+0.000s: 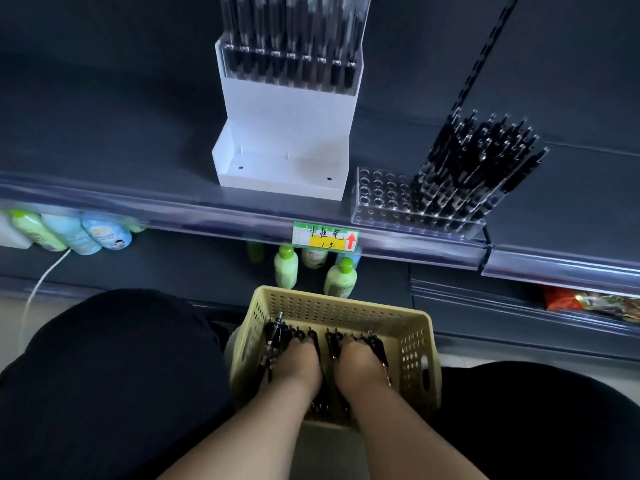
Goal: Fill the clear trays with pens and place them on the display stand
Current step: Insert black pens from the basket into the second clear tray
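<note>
Head view: left hand [294, 362], right hand [363, 365] both buried in pens [331, 342] inside basket [346, 306]; fingers hidden, grip unclear. Clear tray [377, 188] beyond, up-right.

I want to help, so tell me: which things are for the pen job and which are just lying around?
For the job: pens, yellow basket, clear tray, white display stand, left hand, right hand.
Just lying about: green bottles, price label, white cable, snack packet.

Both thighs [114, 375] are covered in black fabric [519, 410], and both forearms [249, 427] are bare.
</note>
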Demonstrator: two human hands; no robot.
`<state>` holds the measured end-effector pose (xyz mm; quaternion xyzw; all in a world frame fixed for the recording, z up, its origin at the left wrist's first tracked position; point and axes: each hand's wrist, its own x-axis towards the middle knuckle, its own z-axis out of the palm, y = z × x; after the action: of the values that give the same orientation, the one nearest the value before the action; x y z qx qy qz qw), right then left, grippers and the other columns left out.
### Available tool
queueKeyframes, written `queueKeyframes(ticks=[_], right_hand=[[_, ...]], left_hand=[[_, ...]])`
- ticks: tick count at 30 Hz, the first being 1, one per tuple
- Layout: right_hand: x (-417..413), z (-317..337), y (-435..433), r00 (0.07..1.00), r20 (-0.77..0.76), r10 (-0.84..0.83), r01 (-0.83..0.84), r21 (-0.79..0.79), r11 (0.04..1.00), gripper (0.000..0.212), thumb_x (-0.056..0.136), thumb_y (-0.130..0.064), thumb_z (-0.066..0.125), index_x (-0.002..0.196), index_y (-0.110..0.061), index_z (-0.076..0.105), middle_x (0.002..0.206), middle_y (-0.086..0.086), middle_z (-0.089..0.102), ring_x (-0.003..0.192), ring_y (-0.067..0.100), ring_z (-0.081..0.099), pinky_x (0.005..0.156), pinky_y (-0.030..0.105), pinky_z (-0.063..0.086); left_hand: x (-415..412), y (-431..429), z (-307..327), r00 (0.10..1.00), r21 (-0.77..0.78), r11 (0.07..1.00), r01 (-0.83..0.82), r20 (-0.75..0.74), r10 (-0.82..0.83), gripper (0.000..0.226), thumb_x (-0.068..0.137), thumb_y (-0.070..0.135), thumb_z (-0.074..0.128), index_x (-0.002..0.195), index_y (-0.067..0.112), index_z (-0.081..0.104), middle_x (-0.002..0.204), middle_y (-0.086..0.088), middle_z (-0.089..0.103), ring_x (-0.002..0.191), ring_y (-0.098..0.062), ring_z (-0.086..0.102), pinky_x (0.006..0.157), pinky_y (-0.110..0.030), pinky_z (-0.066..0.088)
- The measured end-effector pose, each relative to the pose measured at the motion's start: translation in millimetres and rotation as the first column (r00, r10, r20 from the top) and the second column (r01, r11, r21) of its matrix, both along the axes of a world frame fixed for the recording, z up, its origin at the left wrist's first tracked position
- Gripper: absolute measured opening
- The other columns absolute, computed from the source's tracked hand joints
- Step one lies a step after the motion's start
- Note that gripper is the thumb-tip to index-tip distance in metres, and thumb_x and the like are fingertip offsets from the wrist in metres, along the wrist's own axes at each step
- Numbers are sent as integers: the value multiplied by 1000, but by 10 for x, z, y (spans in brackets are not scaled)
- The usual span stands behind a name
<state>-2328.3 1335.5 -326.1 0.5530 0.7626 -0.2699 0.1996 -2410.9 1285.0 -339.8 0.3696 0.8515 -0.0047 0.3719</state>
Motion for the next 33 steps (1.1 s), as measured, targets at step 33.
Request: queueKeyframes(ticks=[33], right_hand=[[32, 119, 85, 880, -346, -326, 302, -123, 945, 38, 87, -21, 57, 124, -12, 51, 112, 10, 66, 104, 25, 60, 80, 21, 43]], left_hand=[[53, 174, -11, 876, 205, 896, -394, 379, 298, 23, 96, 31, 47, 108, 14, 54, 114, -10, 62, 105, -27, 57, 81, -27, 39]])
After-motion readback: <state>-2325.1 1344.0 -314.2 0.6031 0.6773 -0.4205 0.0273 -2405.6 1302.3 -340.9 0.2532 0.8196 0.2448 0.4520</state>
